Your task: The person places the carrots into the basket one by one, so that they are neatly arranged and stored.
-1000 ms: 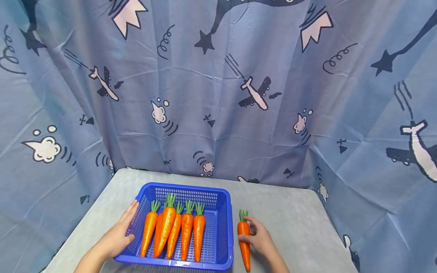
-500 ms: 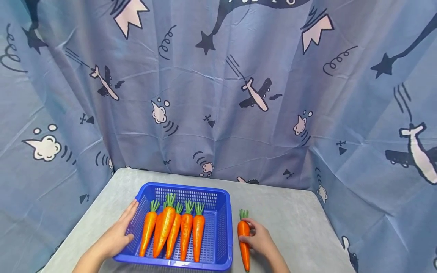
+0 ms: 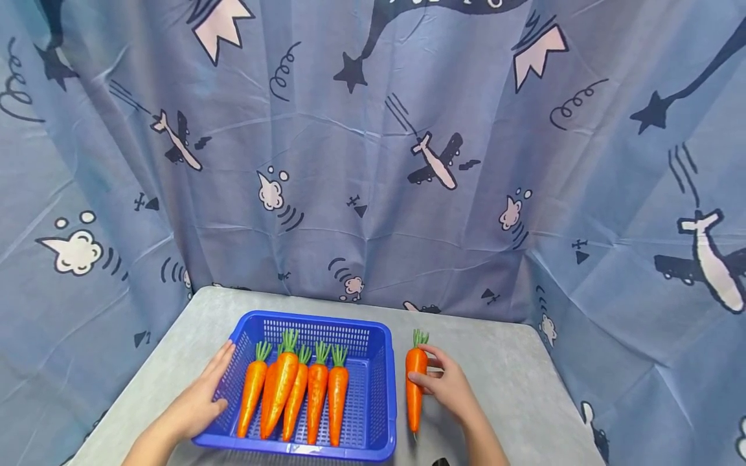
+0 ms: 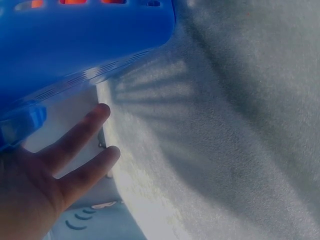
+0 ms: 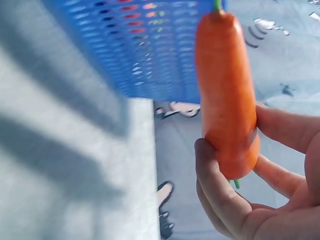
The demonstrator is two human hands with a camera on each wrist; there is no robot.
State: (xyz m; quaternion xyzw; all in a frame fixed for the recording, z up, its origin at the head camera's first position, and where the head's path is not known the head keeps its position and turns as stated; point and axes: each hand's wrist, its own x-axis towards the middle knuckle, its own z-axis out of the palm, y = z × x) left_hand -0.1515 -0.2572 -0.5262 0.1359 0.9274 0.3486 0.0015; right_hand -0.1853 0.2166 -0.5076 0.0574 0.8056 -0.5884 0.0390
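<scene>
My right hand [image 3: 449,387] pinches an orange carrot [image 3: 414,395] with green stems, just right of the blue basket [image 3: 384,446]. The right wrist view shows the carrot [image 5: 225,90] gripped between thumb and fingers and raised off the table, with the basket wall [image 5: 170,65] behind it. Several carrots [image 3: 317,395] lie side by side in the left and middle of the basket, tops pointing away from me, one resting over others. Along the basket's left side rests my left hand [image 3: 195,404]; in the left wrist view two of its fingers [image 4: 82,132] extend straight and spread.
The light grey table [image 3: 495,362] extends to the right of the basket and behind it. A blue curtain [image 3: 315,213] printed with airplanes surrounds the table at the back and sides. A small black object [image 3: 441,462] shows at the bottom edge of the head view.
My right hand has taken the carrot up from the table and moved it slightly away from me. The left hand and the basket stay in place.
</scene>
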